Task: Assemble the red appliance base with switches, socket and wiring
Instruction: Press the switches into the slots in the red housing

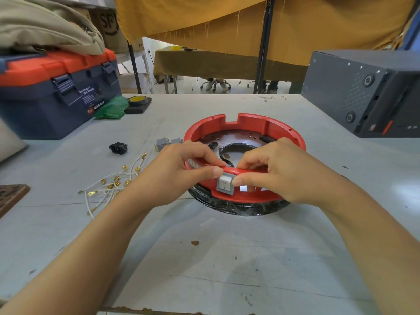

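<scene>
Two bare forearms, left hand and right hand ringless.

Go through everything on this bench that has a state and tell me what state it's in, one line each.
Round red plastic appliance base: on the table, gripped at its near wall.
Grey rocker switch: at a near-wall cutout, pinched by both thumbs.
Left hand: grips base and switch.
Right hand: grips base and switch.
Black power socket: loose, not installed.
White wires with brass terminals: loose, unconnected.
Blue and orange toolbox: closed.

1 red base, 3 grey switches, 1 black socket, 1 toolbox, 2 hands, several wires.
</scene>
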